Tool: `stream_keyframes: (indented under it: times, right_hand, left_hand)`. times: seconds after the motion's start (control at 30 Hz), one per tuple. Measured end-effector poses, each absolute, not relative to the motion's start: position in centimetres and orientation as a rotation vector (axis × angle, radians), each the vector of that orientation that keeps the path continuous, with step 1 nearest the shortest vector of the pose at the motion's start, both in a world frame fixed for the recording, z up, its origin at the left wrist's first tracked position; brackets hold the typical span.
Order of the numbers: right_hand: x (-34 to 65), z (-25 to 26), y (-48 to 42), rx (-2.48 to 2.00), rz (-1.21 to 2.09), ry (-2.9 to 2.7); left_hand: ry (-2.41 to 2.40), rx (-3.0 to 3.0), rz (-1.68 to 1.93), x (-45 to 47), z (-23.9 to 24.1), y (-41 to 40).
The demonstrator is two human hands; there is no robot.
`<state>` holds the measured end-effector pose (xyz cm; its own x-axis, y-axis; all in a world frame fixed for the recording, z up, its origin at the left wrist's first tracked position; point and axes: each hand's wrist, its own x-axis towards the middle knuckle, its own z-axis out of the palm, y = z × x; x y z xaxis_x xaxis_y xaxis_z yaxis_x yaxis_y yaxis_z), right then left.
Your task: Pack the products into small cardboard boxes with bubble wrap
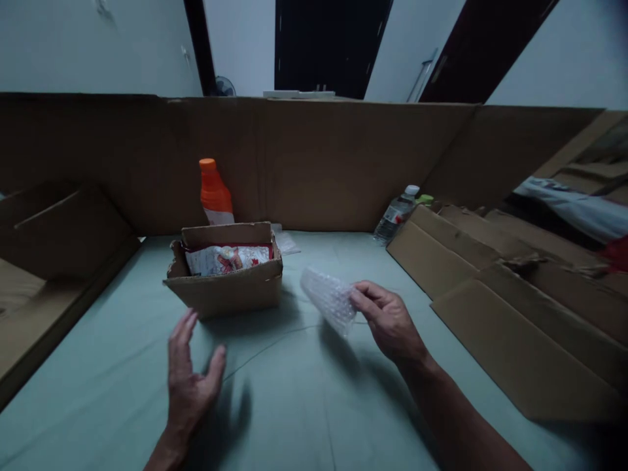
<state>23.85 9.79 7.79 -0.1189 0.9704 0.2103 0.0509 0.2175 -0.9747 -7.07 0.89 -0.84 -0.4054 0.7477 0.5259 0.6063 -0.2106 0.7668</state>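
My right hand (387,317) pinches the edge of a sheet of bubble wrap (328,297) and holds it above the pale green cloth. Left of it, my left hand (190,376) is raised with thumb and fingers apart, nothing in it. Just beyond the left fingertips stands an open cardboard box (235,294). Inside the box lies a white printed packet (228,260) with a red edge showing behind it; whatever is underneath is hidden.
An orange bottle (214,193) stands behind the box, near a clear plastic piece (285,241). A cardboard wall (343,163) closes off the back. At right, a water bottle (397,212) leans beside cardboard boxes (520,340). More cardboard (73,229) borders the left.
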Motion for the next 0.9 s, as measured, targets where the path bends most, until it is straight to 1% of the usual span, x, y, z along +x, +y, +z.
stream_keyframes:
  times: [0.07, 0.13, 0.23, 0.33, 0.47, 0.57, 0.63, 0.73, 0.8, 0.9]
  right_hand:
    - [22.7, 8.9, 8.0, -0.977, 1.311, -1.458]
    - [21.4, 9.6, 6.8, -0.932, 1.469, -1.435]
    - [19.9, 9.0, 6.8, -0.908, 1.558, -1.399]
    - [19.1, 6.0, 8.8, -0.988, 1.482, -1.448]
    - [19.7, 1.2, 10.9, -1.195, 1.218, -1.548]
    - [20.5, -0.5, 9.7, -1.239, 1.112, -1.672]
    - [20.5, -0.6, 7.9, -1.141, 1.136, -1.831]
    - [19.3, -0.4, 4.7, -0.821, 1.143, -2.178]
    - [17.8, -0.8, 2.8, -0.646, 1.064, -2.387]
    - [15.9, -2.3, 1.2, -0.618, 0.869, -2.560]
  left_hand:
    - [1.711, 1.652, 1.567, -5.2, -0.3, -0.2]
    - [1.519, 1.531, 1.428, -3.8, -0.1, -0.9]
    - [1.262, 1.287, 1.161, -2.7, -0.4, -1.8]
    - [1.267, 1.090, 0.978, -2.4, -1.2, -3.2]
    - [1.440, 0.834, 1.068, -2.9, -2.3, -5.2]
    - [1.477, 0.695, 1.116, -3.5, -2.4, -6.3]
    - [1.480, 0.668, 1.110, -3.7, -2.0, -6.6]
    - [1.458, 0.642, 1.121, -3.6, -1.4, -6.6]
    - [1.434, 0.597, 1.139, -3.4, -1.4, -6.5]
    - [1.345, 0.572, 1.176, -3.3, -1.9, -6.5]
